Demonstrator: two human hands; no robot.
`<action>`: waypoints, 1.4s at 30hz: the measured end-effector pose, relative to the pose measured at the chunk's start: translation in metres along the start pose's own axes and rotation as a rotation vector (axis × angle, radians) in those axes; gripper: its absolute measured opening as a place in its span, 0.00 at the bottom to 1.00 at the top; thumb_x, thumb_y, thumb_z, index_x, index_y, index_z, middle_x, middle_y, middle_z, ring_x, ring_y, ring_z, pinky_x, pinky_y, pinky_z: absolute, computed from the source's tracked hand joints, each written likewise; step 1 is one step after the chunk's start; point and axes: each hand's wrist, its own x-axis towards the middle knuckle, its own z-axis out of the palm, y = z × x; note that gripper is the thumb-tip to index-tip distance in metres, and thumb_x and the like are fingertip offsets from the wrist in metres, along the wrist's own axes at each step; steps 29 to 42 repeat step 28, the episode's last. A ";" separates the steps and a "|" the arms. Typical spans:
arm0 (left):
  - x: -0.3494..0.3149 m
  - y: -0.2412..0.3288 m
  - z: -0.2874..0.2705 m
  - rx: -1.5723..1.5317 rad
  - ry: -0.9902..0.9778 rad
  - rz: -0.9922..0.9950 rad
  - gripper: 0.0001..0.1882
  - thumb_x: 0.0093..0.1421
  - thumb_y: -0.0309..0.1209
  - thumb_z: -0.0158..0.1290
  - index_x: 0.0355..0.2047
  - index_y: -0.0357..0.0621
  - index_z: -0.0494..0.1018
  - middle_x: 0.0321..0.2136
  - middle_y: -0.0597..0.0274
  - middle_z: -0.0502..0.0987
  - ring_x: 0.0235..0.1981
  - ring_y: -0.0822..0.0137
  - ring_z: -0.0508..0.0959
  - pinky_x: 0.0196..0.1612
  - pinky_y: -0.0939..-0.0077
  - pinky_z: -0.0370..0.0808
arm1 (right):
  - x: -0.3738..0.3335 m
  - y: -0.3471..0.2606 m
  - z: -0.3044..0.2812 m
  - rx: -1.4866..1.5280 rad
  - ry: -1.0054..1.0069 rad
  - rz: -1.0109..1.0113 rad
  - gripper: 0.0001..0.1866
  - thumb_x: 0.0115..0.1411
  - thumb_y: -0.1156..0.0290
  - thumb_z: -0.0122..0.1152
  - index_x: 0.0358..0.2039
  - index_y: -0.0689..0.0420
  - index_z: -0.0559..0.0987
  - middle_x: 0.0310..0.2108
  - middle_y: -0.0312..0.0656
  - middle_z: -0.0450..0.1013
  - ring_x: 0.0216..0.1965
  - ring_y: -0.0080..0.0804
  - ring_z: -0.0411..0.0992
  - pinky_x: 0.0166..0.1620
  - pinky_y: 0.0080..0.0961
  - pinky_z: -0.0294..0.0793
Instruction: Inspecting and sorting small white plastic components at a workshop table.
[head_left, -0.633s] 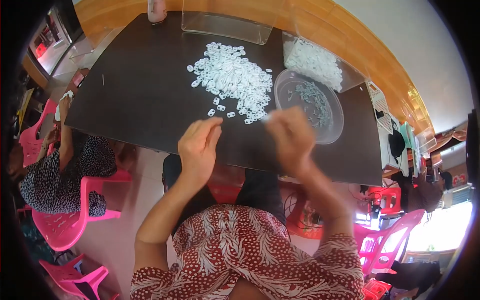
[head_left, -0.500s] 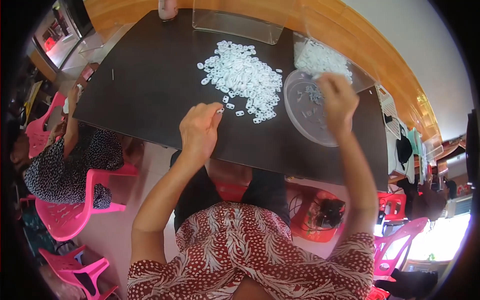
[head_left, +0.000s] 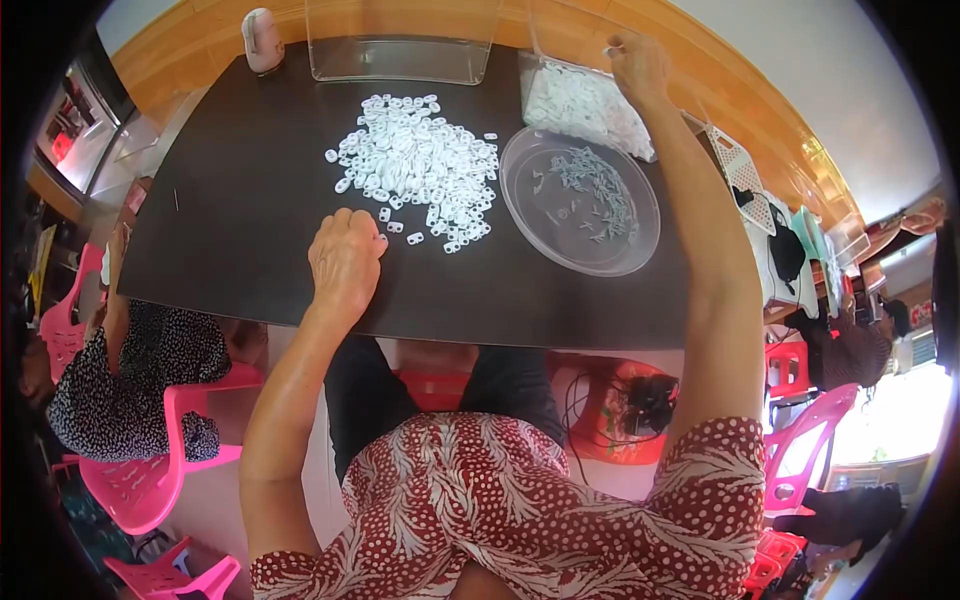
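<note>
My left hand [head_left: 345, 262] rests near the table's front edge with its fingers curled closed; what they hold, if anything, is hidden. Just beyond it spreads a heap of small white plastic pieces [head_left: 415, 160] with holes, a few lying loose beside my knuckles. My right hand [head_left: 640, 68] is raised over a clear plastic bin [head_left: 590, 150] filled with white pieces. Its fingertips are pinched on a small white piece [head_left: 610, 49]. Under my right forearm's left side lies a round clear lid or tray [head_left: 535, 235] holding many small grey pins [head_left: 600, 190].
A clear empty-looking box [head_left: 400, 78] and a pink bottle-like object [head_left: 263, 42] stand along the far edge of the dark table [head_left: 240, 230]. A thin stick [head_left: 176, 200] lies at left. Another person sits in a pink chair [head_left: 180, 450] to my left.
My right hand has moved from over the round tray up and away to above the bin. The whole view has shifted, and my left hand stays near the loose pieces, its fingers more hidden.
</note>
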 end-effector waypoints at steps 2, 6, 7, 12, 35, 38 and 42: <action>0.004 0.002 -0.002 0.000 -0.039 -0.014 0.09 0.44 0.26 0.60 0.22 0.42 0.68 0.25 0.57 0.70 0.30 0.55 0.72 0.34 0.63 0.69 | -0.004 -0.001 0.004 -0.060 -0.056 -0.061 0.09 0.49 0.67 0.57 0.28 0.56 0.80 0.26 0.52 0.75 0.30 0.48 0.73 0.36 0.40 0.70; 0.008 -0.002 -0.004 -0.058 -0.114 -0.062 0.09 0.45 0.26 0.59 0.22 0.42 0.68 0.25 0.56 0.71 0.31 0.55 0.72 0.35 0.62 0.69 | -0.031 -0.017 -0.003 -0.071 -0.010 -0.130 0.07 0.48 0.71 0.56 0.29 0.55 0.80 0.27 0.52 0.73 0.33 0.49 0.71 0.37 0.39 0.69; 0.009 -0.001 -0.005 -0.063 -0.116 -0.057 0.09 0.45 0.26 0.59 0.22 0.42 0.68 0.25 0.56 0.71 0.31 0.55 0.72 0.35 0.62 0.69 | -0.040 -0.023 -0.012 -0.030 -0.042 -0.148 0.07 0.48 0.72 0.56 0.28 0.55 0.79 0.27 0.51 0.73 0.33 0.49 0.70 0.38 0.39 0.68; 0.009 0.001 -0.005 -0.113 -0.098 -0.046 0.08 0.46 0.23 0.55 0.22 0.40 0.66 0.24 0.56 0.70 0.30 0.55 0.72 0.33 0.63 0.67 | -0.096 -0.055 -0.054 0.150 -0.052 -0.172 0.04 0.46 0.73 0.58 0.25 0.55 0.78 0.25 0.48 0.72 0.31 0.47 0.70 0.37 0.39 0.67; -0.040 0.025 -0.030 -0.944 -0.085 -0.422 0.04 0.54 0.25 0.55 0.31 0.38 0.75 0.28 0.59 0.77 0.32 0.64 0.76 0.38 0.70 0.73 | -0.176 -0.089 -0.038 0.163 -0.626 -0.146 0.05 0.47 0.71 0.61 0.22 0.59 0.76 0.27 0.48 0.72 0.35 0.47 0.69 0.38 0.39 0.70; -0.040 0.025 -0.030 -0.944 -0.085 -0.422 0.04 0.54 0.25 0.55 0.31 0.38 0.75 0.28 0.59 0.77 0.32 0.64 0.76 0.38 0.70 0.73 | -0.176 -0.089 -0.038 0.163 -0.626 -0.146 0.05 0.47 0.71 0.61 0.22 0.59 0.76 0.27 0.48 0.72 0.35 0.47 0.69 0.38 0.39 0.70; -0.040 0.025 -0.030 -0.944 -0.085 -0.422 0.04 0.54 0.25 0.55 0.31 0.38 0.75 0.28 0.59 0.77 0.32 0.64 0.76 0.38 0.70 0.73 | -0.176 -0.089 -0.038 0.163 -0.626 -0.146 0.05 0.47 0.71 0.61 0.22 0.59 0.76 0.27 0.48 0.72 0.35 0.47 0.69 0.38 0.39 0.70</action>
